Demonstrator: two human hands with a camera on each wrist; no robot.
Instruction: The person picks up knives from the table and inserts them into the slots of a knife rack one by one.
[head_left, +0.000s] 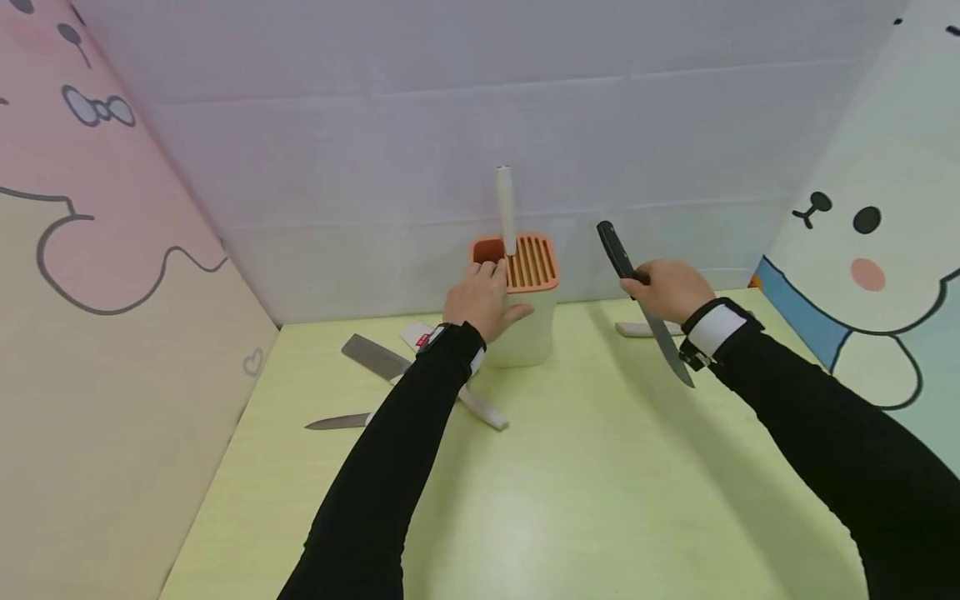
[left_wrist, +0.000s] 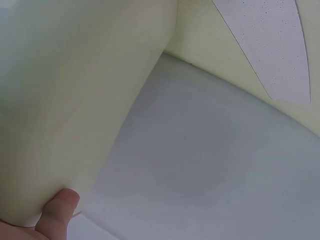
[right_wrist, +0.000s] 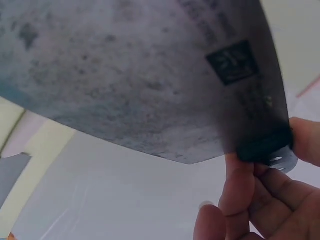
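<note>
A cream knife block with an orange slotted top stands near the back of the table. One white knife handle sticks up from it. My left hand grips the block's left rim, fingers over the edge; its thumb presses the cream wall in the left wrist view. To the right of the block, my right hand holds a black-handled knife raised above the table, tilted, blade pointing down. The right wrist view shows its blotchy blade with a dark logo, pinched near the handle.
Left of the block lie a cleaver, a narrow-bladed knife, a white handle and a white card with a red mark. Another white handle lies behind the raised blade. Printed panels flank the table.
</note>
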